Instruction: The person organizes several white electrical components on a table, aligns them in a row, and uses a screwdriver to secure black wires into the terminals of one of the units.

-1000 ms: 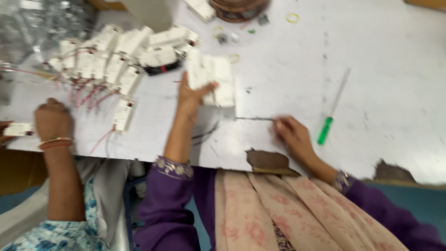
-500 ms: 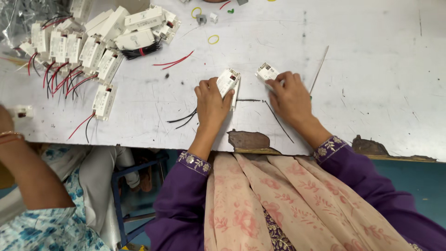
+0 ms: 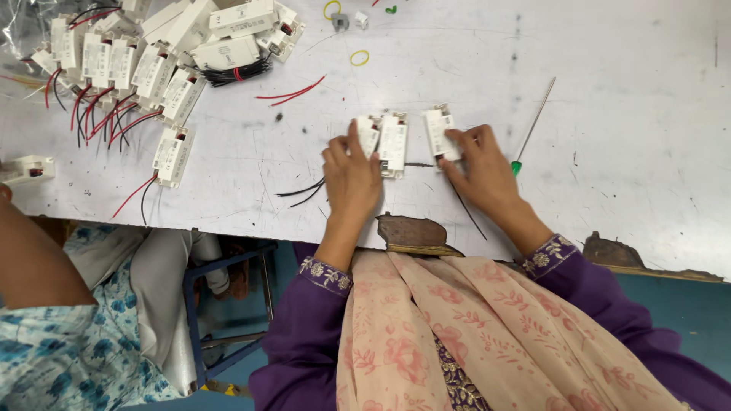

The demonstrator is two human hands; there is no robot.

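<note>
My left hand (image 3: pixel 352 176) rests on the white table (image 3: pixel 624 152), fingers on two small white rectangular modules (image 3: pixel 384 142) lying side by side. My right hand (image 3: pixel 480 164) holds a third white module (image 3: pixel 438 131) just to the right of them. Black wires (image 3: pixel 304 190) trail from under my left hand toward the table's front edge. Another thin black wire (image 3: pixel 466 211) runs below my right hand.
A pile of white modules with red and black wires (image 3: pixel 145 57) lies at the far left. A green-handled screwdriver (image 3: pixel 531 129) lies right of my right hand. Yellow rubber bands (image 3: pixel 359 58), loose red wires (image 3: pixel 289 91). Another person's arm (image 3: pixel 34 251) sits at the left; the table edge has chipped patches (image 3: pixel 411 232).
The view has shifted and drawn closer. Both my hands have come toward the table's middle with modules, now laid down side by side under my fingers.
</note>
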